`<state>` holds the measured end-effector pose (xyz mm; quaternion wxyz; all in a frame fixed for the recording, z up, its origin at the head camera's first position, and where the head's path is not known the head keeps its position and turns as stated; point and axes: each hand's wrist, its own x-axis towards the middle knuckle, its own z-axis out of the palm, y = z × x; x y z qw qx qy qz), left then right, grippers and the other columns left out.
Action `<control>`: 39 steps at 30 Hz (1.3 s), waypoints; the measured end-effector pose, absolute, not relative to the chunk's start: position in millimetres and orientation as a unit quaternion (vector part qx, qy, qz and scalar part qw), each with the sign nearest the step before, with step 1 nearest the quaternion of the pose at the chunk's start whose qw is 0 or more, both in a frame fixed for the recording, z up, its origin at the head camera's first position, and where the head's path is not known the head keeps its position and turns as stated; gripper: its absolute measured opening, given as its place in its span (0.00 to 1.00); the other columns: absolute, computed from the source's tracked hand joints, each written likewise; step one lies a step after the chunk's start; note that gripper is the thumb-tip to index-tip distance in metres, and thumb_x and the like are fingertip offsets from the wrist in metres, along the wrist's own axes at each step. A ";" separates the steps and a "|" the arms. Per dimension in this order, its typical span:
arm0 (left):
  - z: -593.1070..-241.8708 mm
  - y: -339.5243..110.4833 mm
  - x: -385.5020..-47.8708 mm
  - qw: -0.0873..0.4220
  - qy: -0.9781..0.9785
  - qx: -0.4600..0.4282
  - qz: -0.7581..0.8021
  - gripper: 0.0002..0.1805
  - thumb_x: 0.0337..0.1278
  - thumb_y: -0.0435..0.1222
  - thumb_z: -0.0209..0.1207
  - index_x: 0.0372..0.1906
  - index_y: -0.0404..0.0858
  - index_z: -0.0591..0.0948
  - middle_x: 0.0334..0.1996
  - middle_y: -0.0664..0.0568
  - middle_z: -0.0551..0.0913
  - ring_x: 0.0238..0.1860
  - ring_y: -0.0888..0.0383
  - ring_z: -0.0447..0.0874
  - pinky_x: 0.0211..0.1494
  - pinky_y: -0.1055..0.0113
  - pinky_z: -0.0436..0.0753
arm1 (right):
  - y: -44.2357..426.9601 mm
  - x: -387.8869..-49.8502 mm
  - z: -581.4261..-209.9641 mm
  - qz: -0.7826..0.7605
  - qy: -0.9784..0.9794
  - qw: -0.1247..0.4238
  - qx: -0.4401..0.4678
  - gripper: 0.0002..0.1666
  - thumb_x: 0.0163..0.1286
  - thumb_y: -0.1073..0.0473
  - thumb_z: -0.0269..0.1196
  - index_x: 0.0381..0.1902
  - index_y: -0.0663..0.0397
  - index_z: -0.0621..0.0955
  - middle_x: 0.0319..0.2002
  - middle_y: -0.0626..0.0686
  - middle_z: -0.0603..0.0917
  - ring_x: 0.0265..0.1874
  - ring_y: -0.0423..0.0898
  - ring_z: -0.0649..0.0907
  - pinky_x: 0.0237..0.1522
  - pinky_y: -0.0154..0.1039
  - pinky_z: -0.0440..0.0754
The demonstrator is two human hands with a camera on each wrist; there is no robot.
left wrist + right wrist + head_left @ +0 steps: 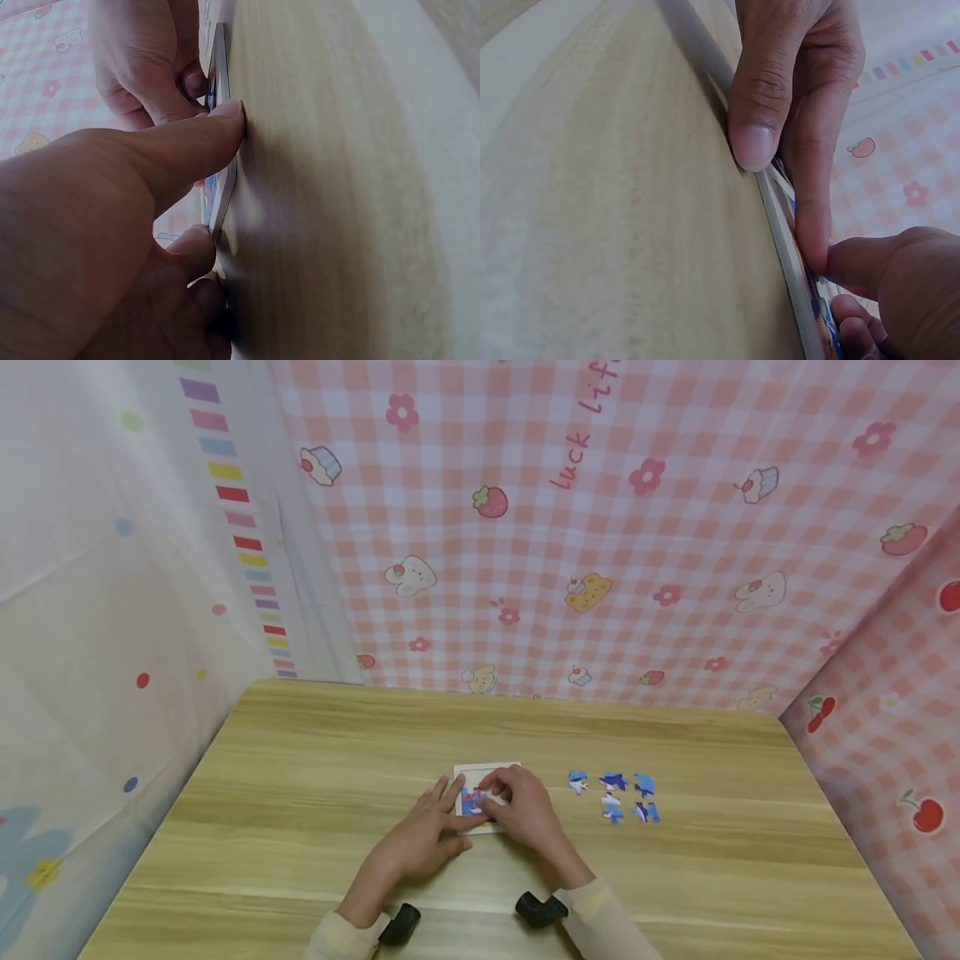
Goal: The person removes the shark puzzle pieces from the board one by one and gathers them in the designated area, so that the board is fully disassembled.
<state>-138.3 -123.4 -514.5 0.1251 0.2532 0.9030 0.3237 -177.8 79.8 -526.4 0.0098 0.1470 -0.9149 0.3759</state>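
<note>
Left grip: a hand [422, 833] with fingers extended and apart, clamped on nothing; index finger laid across the near part of the frame, thumb at its near edge, probably to keep it from sliding.
Right grip: a hand [527, 807] bent over the frame, thumb and fingers drawn close together, seemingly for fine work on a small part; whether a piece is pinched cannot be told.
Puzzle frame: pale-rimmed tray [487, 766], flat on the tabletop [300, 860], beneath the right grip and against the left grip's fingers.
Fitted pieces: blue and red picture section [470, 803] inside the frame, between the two grips.
Loose pieces: blue and white group [613, 782], right of the right grip, apart from the frame; likely spread there for easy reach.
Hidden: the frame's right part, under the right grip.
Hard to make out: the fitted picture, seen nearly edge-on in both wrist views.
</note>
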 end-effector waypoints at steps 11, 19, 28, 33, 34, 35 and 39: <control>-515.8 -123.3 -138.3 0.128 0.905 0.245 0.323 0.21 0.72 0.41 0.60 0.67 0.49 0.81 0.83 0.37 0.47 0.83 0.34 0.39 0.84 0.38 0.46 | 77.8 -176.6 -530.3 0.411 -0.899 0.027 0.145 0.09 0.61 0.63 0.74 0.37 0.47 0.84 0.31 0.46 0.84 0.32 0.40 0.78 0.37 0.31 0.76; -515.8 -124.2 -138.7 0.124 0.905 0.255 0.318 0.22 0.72 0.40 0.60 0.67 0.49 0.81 0.82 0.36 0.48 0.83 0.33 0.39 0.84 0.37 0.47 | 80.6 -172.7 -524.8 0.458 -0.879 0.023 0.131 0.07 0.64 0.63 0.73 0.35 0.47 0.84 0.28 0.44 0.85 0.26 0.36 0.78 0.29 0.28 0.76; -513.8 -122.2 -138.2 0.132 0.904 0.249 0.321 0.21 0.71 0.40 0.60 0.66 0.51 0.81 0.83 0.37 0.48 0.83 0.33 0.39 0.84 0.37 0.46 | 98.6 -169.0 -515.7 0.466 -0.879 0.022 0.103 0.06 0.67 0.60 0.71 0.41 0.45 0.86 0.28 0.44 0.85 0.26 0.39 0.77 0.27 0.28 0.75; -514.2 -121.1 -138.7 0.132 0.905 0.249 0.320 0.21 0.71 0.40 0.60 0.67 0.50 0.81 0.83 0.36 0.47 0.83 0.33 0.38 0.84 0.38 0.46 | 113.4 -167.4 -511.2 0.467 -0.879 0.015 0.097 0.05 0.67 0.60 0.71 0.41 0.47 0.88 0.27 0.45 0.86 0.24 0.39 0.77 0.26 0.29 0.73; -514.6 -121.2 -138.8 0.132 0.905 0.249 0.319 0.21 0.71 0.40 0.60 0.67 0.51 0.81 0.83 0.36 0.47 0.83 0.33 0.38 0.84 0.38 0.46 | 116.6 -167.2 -510.5 0.467 -0.879 0.014 0.096 0.06 0.67 0.60 0.71 0.41 0.48 0.88 0.27 0.45 0.86 0.24 0.39 0.77 0.26 0.29 0.73; -515.0 -121.4 -138.8 0.131 0.905 0.249 0.319 0.21 0.71 0.40 0.60 0.67 0.51 0.81 0.83 0.36 0.47 0.83 0.33 0.39 0.84 0.38 0.46 | 119.8 -167.2 -510.1 0.466 -0.879 0.014 0.096 0.06 0.67 0.60 0.71 0.41 0.48 0.88 0.27 0.45 0.87 0.24 0.38 0.77 0.26 0.28 0.73; -516.1 -122.4 -139.2 0.133 0.906 0.246 0.318 0.22 0.71 0.40 0.60 0.67 0.51 0.80 0.83 0.36 0.47 0.83 0.34 0.38 0.84 0.38 0.45 | 133.4 -166.6 -509.5 0.454 -0.886 0.013 0.091 0.07 0.68 0.60 0.71 0.43 0.48 0.88 0.28 0.46 0.88 0.25 0.38 0.77 0.27 0.28 0.74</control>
